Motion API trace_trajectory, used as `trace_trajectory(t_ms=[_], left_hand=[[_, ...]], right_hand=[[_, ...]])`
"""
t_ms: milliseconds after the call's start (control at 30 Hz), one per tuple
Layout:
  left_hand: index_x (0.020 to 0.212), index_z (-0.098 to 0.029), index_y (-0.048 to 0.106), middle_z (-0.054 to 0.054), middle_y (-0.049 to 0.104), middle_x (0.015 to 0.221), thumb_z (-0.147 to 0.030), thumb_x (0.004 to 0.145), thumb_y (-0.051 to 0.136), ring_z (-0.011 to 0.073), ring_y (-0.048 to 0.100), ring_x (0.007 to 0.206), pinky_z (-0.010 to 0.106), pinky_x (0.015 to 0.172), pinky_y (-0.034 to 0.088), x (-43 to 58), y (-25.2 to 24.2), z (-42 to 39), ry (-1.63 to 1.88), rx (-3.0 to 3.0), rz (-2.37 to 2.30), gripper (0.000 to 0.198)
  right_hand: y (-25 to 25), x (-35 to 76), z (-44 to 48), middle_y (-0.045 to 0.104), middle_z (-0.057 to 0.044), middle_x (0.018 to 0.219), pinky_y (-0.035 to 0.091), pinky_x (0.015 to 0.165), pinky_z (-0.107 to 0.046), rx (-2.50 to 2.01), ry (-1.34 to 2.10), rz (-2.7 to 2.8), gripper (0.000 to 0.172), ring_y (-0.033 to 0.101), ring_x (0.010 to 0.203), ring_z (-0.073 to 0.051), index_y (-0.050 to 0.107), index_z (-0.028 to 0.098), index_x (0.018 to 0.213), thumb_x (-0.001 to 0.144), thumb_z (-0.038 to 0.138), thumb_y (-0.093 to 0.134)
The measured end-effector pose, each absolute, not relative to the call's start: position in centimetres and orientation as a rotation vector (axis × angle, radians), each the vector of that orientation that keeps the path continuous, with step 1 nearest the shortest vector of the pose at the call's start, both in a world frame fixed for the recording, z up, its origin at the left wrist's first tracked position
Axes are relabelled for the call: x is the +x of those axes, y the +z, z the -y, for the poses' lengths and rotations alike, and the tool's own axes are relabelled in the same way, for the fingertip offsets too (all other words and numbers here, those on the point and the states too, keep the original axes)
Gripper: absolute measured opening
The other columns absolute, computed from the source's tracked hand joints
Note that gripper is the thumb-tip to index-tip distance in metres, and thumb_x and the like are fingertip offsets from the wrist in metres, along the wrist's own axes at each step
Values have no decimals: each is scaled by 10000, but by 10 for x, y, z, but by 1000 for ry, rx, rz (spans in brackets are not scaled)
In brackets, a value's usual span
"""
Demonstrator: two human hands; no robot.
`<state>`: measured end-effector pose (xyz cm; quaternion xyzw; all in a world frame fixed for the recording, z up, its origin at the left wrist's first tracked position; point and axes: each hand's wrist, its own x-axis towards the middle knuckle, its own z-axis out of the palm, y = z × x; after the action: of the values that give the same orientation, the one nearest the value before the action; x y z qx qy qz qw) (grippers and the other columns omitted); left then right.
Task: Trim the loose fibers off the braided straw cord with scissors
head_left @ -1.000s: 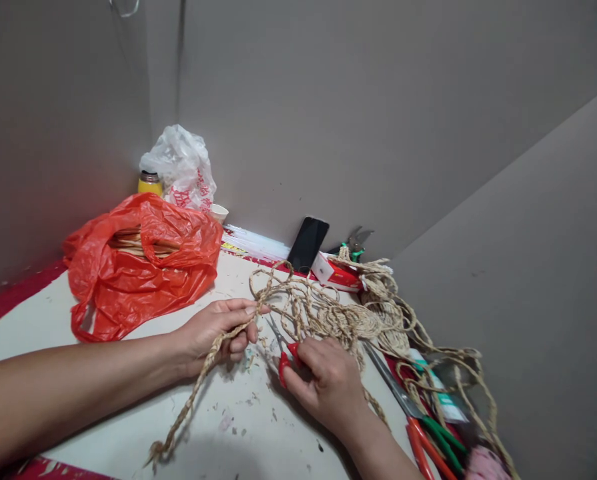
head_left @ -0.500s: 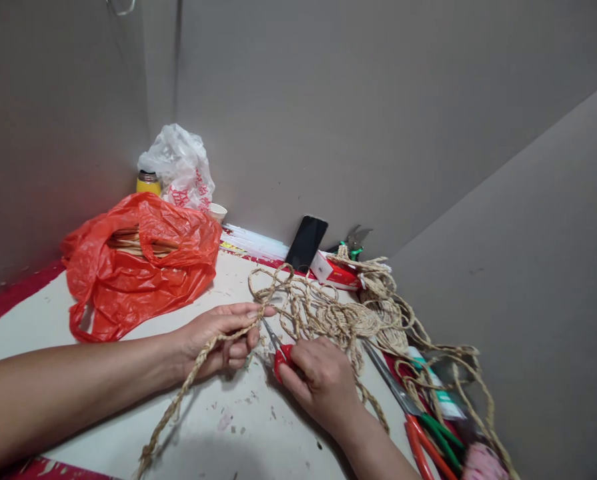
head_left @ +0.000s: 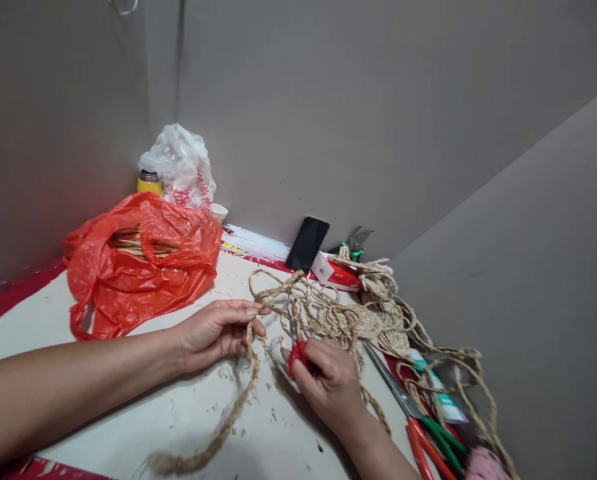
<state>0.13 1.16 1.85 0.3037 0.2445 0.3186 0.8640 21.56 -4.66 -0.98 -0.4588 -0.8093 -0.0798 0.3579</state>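
My left hand [head_left: 223, 333] pinches a braided straw-coloured cord [head_left: 248, 383] between thumb and forefinger. Its loose, frayed end hangs down toward the front of the table and is blurred. In my right hand [head_left: 328, 377] are small red-handled scissors [head_left: 297, 357], blades pointing up and away, a little to the right of my left fingertips. Just beyond the blades lies a tangled heap of braided cord [head_left: 338, 319]. Whether the pinched cord still runs into the heap I cannot tell.
An orange plastic bag [head_left: 143, 287] with flat tan pieces lies left. Behind are a yellow container [head_left: 149, 183], a white bag [head_left: 181, 163], a cup [head_left: 219, 213], a phone [head_left: 307, 243] and pruners [head_left: 357, 240]. Large orange-and-green-handled shears [head_left: 403, 397] lie right.
My right hand has drawn the scissors slightly right, away from the cord, and their blades now point more upward. The cord's hanging end has swung to the right.
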Motion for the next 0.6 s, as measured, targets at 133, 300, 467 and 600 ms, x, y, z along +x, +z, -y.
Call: trace_trajectory(t_ms=[133, 300, 467, 600], left_hand=[[820, -113, 642, 35, 662, 695, -198, 735, 718, 79, 584, 608, 194, 631, 449, 2, 18, -10, 690, 758, -578, 142], [773, -132, 648, -2, 638, 641, -208, 676, 758, 73, 561, 575, 204, 618, 420, 2, 22, -6, 743, 861, -636, 165], [806, -129, 691, -10, 619, 639, -207, 667, 745, 64, 545, 564, 196, 597, 406, 2, 25, -4, 732, 887, -649, 168], [846, -123, 695, 1, 624, 647, -196, 660, 735, 69, 548, 557, 199, 583, 438, 2, 24, -3, 635, 853, -582, 204]], right_hand=[[-7, 217, 49, 357, 49, 516, 246, 537, -271, -1171, -201, 2075, 309, 315, 504, -116, 374, 216, 574, 839, 144, 515], [-3, 214, 53, 370, 50, 518, 241, 545, -276, -1167, -209, 2089, 293, 311, 507, -114, 388, 212, 579, 813, 149, 552], [-2, 211, 53, 392, 46, 516, 251, 547, -273, -1245, -237, 2119, 280, 330, 500, -115, 407, 210, 570, 810, 202, 551], [-3, 215, 50, 397, 42, 514, 246, 534, -268, -1343, -252, 2094, 280, 348, 492, -118, 405, 214, 558, 809, 224, 528]])
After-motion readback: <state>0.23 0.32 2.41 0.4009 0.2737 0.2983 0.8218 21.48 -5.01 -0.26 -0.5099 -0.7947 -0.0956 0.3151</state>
